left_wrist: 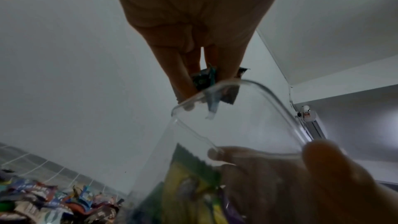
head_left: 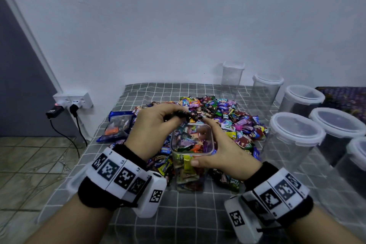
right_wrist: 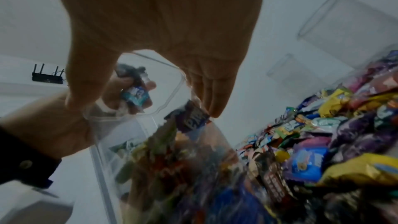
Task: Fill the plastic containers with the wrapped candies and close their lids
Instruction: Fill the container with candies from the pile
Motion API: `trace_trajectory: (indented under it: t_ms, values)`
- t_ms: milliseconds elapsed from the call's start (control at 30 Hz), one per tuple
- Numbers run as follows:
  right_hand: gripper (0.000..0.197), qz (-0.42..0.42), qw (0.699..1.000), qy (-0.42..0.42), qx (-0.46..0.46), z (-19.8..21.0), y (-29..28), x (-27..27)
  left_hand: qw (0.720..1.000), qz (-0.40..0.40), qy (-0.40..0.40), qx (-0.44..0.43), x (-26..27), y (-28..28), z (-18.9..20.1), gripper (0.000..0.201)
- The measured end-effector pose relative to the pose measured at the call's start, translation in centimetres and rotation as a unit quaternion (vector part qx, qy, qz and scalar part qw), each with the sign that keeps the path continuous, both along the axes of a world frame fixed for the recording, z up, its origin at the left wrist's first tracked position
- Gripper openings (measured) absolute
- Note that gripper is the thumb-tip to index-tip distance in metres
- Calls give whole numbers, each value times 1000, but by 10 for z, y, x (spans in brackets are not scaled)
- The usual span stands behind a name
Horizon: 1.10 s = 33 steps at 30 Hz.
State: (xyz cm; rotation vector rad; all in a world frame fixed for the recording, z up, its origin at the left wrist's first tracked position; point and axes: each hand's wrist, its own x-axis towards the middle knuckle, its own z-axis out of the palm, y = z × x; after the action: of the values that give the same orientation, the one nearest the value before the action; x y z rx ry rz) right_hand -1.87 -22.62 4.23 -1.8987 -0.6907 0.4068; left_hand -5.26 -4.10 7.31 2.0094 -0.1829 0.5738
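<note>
A clear square container, lid off and nearly full of wrapped candies, stands on the grey checked cloth. My right hand grips it round the rim, thumb on the near wall and fingers on the far side; the same hand and container fill the right wrist view. My left hand hovers over the container's far left corner and pinches a few wrapped candies. In the left wrist view these candies hang just above the container rim. A big candy pile lies behind.
Several empty lidded containers stand along the right side and at the back. A blue bag of sweets lies at the left of the pile. A wall socket with plugs and cables sits by the tiled floor.
</note>
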Motion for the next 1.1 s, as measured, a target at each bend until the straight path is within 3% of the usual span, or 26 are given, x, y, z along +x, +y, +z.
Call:
trace_trajectory:
  t_ms: [133, 400, 500, 667, 800, 900, 1000, 1100]
  values:
    - [77, -10, 999, 13, 28, -5, 0, 1, 998, -47, 12, 34, -1, -8, -2, 34]
    - [81, -21, 999, -1, 32, -9, -1, 5, 984, -74, 27, 157, -1, -5, -3, 21]
    - [90, -21, 999, 0, 25, -12, 0, 6, 981, -79, 35, 175, 0, -5, -4, 38]
    - [89, -19, 1000, -1, 18, -12, -1, 6, 975, -92, 44, 199, 1, -4, -3, 45]
    - [92, -13, 1000, 10, 26, -14, -2, 8, 982, -109, 35, 150, -1, -6, -2, 31]
    - [104, 14, 1000, 4, -2, -11, -5, 8, 994, -104, 16, 42, -2, -5, -4, 20]
    - [109, -3, 999, -43, -31, -7, -10, 17, 998, -43, -14, -54, 1, 2, -9, 16]
    - [107, -83, 995, -63, -1, -6, -13, 34, 997, 25, -6, -75, 9, 14, -15, 20]
